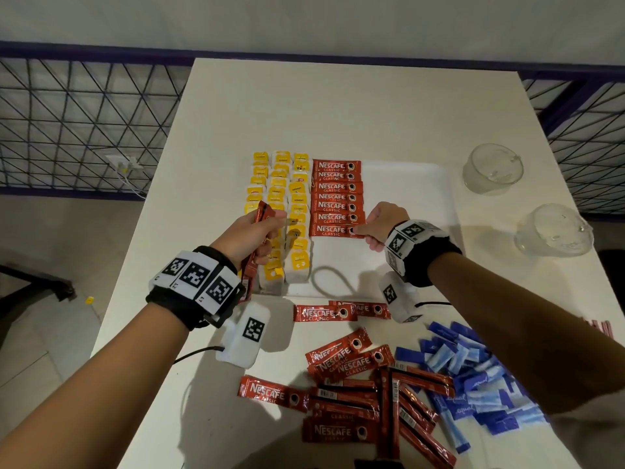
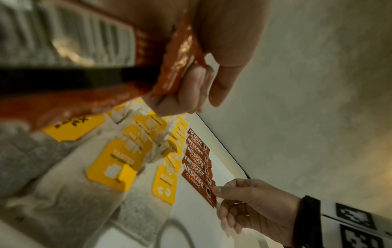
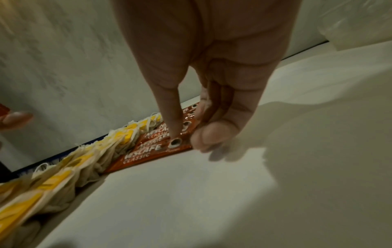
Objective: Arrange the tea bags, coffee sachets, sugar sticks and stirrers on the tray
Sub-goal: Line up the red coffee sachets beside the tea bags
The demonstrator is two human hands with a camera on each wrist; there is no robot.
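Note:
A white tray [image 1: 406, 184] holds three columns of yellow-tagged tea bags [image 1: 297, 211] on its left. Beside them lies a column of red coffee sachets [image 1: 334, 198]. My right hand [image 1: 367, 231] pinches the right end of the nearest sachet [image 1: 329, 230] in that column, which lies flat on the tray. In the right wrist view the forefinger [image 3: 169, 109] presses down on that sachet [image 3: 148, 151]. My left hand [image 1: 267, 238] hovers over the tea bags and grips a bundle of red sachets [image 1: 262, 213] held on end. They fill the left wrist view as a red blur [image 2: 84, 83].
Loose red sachets [image 1: 341, 394] and a heap of blue sugar sticks [image 1: 473, 384] lie on the table in front of the tray. Two glass cups [image 1: 492, 169] [image 1: 553, 230] stand to the right. The tray's right half [image 3: 212, 193] is bare. A wire fence runs behind the table.

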